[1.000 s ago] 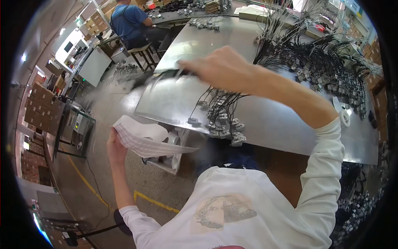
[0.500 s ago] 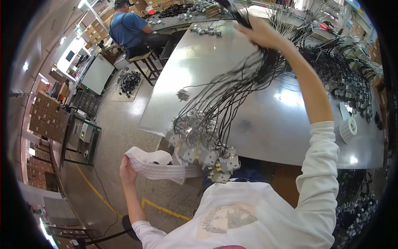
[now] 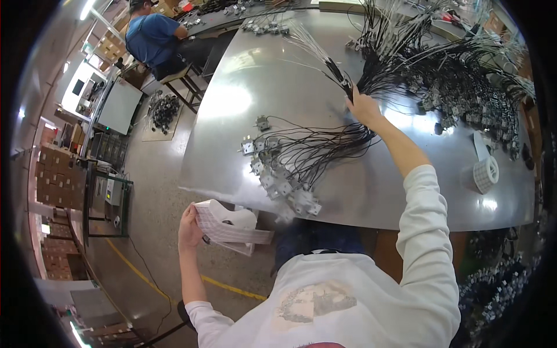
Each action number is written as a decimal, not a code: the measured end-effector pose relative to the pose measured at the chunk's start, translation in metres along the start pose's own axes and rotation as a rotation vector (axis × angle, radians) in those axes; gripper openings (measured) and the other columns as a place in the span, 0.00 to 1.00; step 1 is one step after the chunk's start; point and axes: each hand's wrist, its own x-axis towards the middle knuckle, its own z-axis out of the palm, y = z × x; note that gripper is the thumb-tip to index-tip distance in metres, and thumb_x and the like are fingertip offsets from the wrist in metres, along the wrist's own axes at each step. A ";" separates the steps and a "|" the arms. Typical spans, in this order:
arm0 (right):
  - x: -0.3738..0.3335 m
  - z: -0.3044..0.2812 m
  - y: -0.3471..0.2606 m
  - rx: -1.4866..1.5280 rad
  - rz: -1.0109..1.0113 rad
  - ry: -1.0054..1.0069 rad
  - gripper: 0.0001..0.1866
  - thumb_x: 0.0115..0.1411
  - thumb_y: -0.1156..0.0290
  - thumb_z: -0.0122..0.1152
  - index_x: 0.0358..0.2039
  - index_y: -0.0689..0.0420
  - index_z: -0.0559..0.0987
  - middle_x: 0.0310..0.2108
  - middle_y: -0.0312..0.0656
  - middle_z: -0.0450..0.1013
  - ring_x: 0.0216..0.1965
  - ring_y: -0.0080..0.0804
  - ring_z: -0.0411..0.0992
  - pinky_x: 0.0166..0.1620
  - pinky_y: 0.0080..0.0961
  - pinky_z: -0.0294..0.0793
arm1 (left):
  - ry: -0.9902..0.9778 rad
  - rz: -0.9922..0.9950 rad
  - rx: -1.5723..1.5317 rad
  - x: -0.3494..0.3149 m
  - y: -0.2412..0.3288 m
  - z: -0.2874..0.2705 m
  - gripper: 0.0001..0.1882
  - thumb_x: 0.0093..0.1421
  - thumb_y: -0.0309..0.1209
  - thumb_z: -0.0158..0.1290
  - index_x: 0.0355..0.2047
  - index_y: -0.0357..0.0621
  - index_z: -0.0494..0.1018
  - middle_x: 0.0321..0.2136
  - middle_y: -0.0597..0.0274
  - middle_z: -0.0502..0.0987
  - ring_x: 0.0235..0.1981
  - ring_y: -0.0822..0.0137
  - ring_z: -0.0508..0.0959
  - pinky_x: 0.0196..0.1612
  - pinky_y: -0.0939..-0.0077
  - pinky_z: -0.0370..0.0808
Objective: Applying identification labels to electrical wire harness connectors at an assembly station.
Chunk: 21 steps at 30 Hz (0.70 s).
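A bundle of black cables (image 3: 325,136) lies across the metal table, and my right hand (image 3: 365,110) is closed around it. Pale stripped wire ends (image 3: 310,43) stick out beyond that hand toward the far left. At the bundle's other end, several grey metal switch-like parts (image 3: 281,182) rest near the table's front edge. One single part (image 3: 263,123) lies a little apart from them. Off the table's near left corner, my left hand (image 3: 188,229) grips a roll of white printed labels (image 3: 229,226), with a strip hanging off to the right.
The steel table (image 3: 232,151) fills the middle. A large heap of similar cables (image 3: 458,87) covers its far right. Another label roll (image 3: 486,174) stands on the right side. A co-worker in blue (image 3: 154,37) sits on a stool (image 3: 177,78) at the far left; more parts (image 3: 162,113) lie on the floor.
My right hand has come down and nearer with the cable bundle, and the metal parts now rest on the table instead of hanging over its edge. The label roll stays in my left hand.
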 end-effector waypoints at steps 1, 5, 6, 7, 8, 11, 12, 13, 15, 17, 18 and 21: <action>0.003 0.003 -0.002 -0.004 -0.014 0.028 0.42 0.72 0.49 0.52 0.79 0.58 0.53 0.29 0.57 0.82 0.31 0.60 0.82 0.39 0.56 0.82 | 0.008 -0.005 0.013 0.004 0.000 0.002 0.13 0.80 0.36 0.47 0.49 0.39 0.75 0.45 0.58 0.84 0.46 0.63 0.86 0.53 0.63 0.84; 0.021 0.023 -0.008 -0.086 -0.013 0.082 0.42 0.72 0.49 0.53 0.79 0.55 0.54 0.27 0.52 0.82 0.29 0.55 0.83 0.34 0.54 0.82 | 0.006 -0.050 0.071 0.015 -0.007 0.009 0.12 0.79 0.36 0.48 0.48 0.41 0.76 0.45 0.58 0.84 0.47 0.64 0.85 0.53 0.65 0.83; 0.025 0.029 -0.009 -0.093 -0.015 0.075 0.43 0.73 0.50 0.54 0.80 0.55 0.52 0.27 0.51 0.82 0.27 0.53 0.82 0.33 0.53 0.81 | 0.050 -0.069 0.091 0.018 -0.009 0.010 0.11 0.79 0.36 0.49 0.47 0.41 0.76 0.45 0.59 0.84 0.47 0.64 0.85 0.53 0.65 0.83; 0.029 0.035 -0.009 -0.090 -0.002 0.064 0.43 0.73 0.50 0.54 0.80 0.55 0.52 0.27 0.51 0.82 0.27 0.53 0.82 0.33 0.53 0.81 | 0.015 -0.066 0.082 0.021 -0.012 0.012 0.11 0.79 0.36 0.49 0.47 0.41 0.76 0.45 0.59 0.84 0.47 0.64 0.85 0.53 0.65 0.83; 0.035 0.040 -0.009 -0.122 -0.047 0.104 0.43 0.72 0.50 0.54 0.79 0.55 0.52 0.27 0.49 0.82 0.26 0.52 0.82 0.32 0.52 0.81 | 0.016 -0.072 0.076 0.024 -0.015 0.014 0.11 0.79 0.36 0.50 0.47 0.41 0.76 0.44 0.59 0.84 0.46 0.65 0.85 0.52 0.66 0.82; 0.057 0.056 -0.013 -0.165 -0.057 0.087 0.43 0.72 0.51 0.56 0.79 0.55 0.54 0.26 0.47 0.81 0.26 0.50 0.82 0.32 0.49 0.81 | 0.037 -0.107 0.109 0.031 -0.021 0.016 0.11 0.78 0.36 0.51 0.45 0.42 0.75 0.41 0.63 0.83 0.43 0.69 0.84 0.49 0.69 0.81; 0.067 0.060 -0.013 -0.150 -0.071 0.069 0.42 0.71 0.51 0.57 0.78 0.55 0.56 0.27 0.47 0.82 0.26 0.50 0.82 0.32 0.49 0.80 | 0.045 -0.127 0.145 0.035 -0.022 0.017 0.10 0.78 0.36 0.52 0.44 0.43 0.75 0.38 0.66 0.82 0.40 0.71 0.82 0.47 0.71 0.81; 0.073 0.063 -0.016 -0.138 -0.070 0.031 0.40 0.71 0.51 0.57 0.77 0.55 0.58 0.27 0.47 0.82 0.27 0.51 0.82 0.32 0.49 0.80 | 0.045 -0.131 0.150 0.036 -0.022 0.015 0.10 0.78 0.36 0.52 0.44 0.43 0.75 0.38 0.66 0.82 0.40 0.71 0.82 0.47 0.71 0.81; 0.085 0.072 -0.019 -0.176 -0.075 0.011 0.39 0.71 0.51 0.58 0.76 0.54 0.60 0.28 0.46 0.82 0.28 0.49 0.82 0.32 0.47 0.80 | -0.013 -0.187 0.247 0.040 -0.024 0.017 0.10 0.78 0.36 0.53 0.39 0.45 0.73 0.32 0.73 0.76 0.33 0.77 0.77 0.40 0.77 0.76; 0.099 0.075 -0.023 -0.256 -0.075 -0.029 0.37 0.71 0.49 0.59 0.74 0.53 0.64 0.31 0.45 0.83 0.32 0.46 0.83 0.35 0.45 0.79 | -0.004 -0.181 0.380 0.043 -0.027 0.024 0.12 0.77 0.34 0.53 0.34 0.47 0.72 0.28 0.77 0.71 0.29 0.81 0.69 0.34 0.81 0.68; 0.102 0.077 -0.025 -0.294 -0.082 -0.026 0.36 0.71 0.48 0.58 0.72 0.52 0.66 0.33 0.44 0.83 0.34 0.44 0.84 0.37 0.45 0.79 | 0.001 -0.186 0.438 0.046 -0.029 0.031 0.12 0.77 0.33 0.53 0.33 0.47 0.72 0.27 0.78 0.70 0.29 0.82 0.68 0.33 0.82 0.66; 0.101 0.074 -0.028 -0.280 -0.071 -0.008 0.31 0.69 0.47 0.61 0.65 0.51 0.71 0.34 0.42 0.83 0.39 0.41 0.84 0.40 0.44 0.78 | 0.089 -0.010 0.632 0.040 -0.039 0.061 0.12 0.77 0.34 0.54 0.34 0.45 0.74 0.28 0.78 0.71 0.30 0.82 0.69 0.35 0.82 0.67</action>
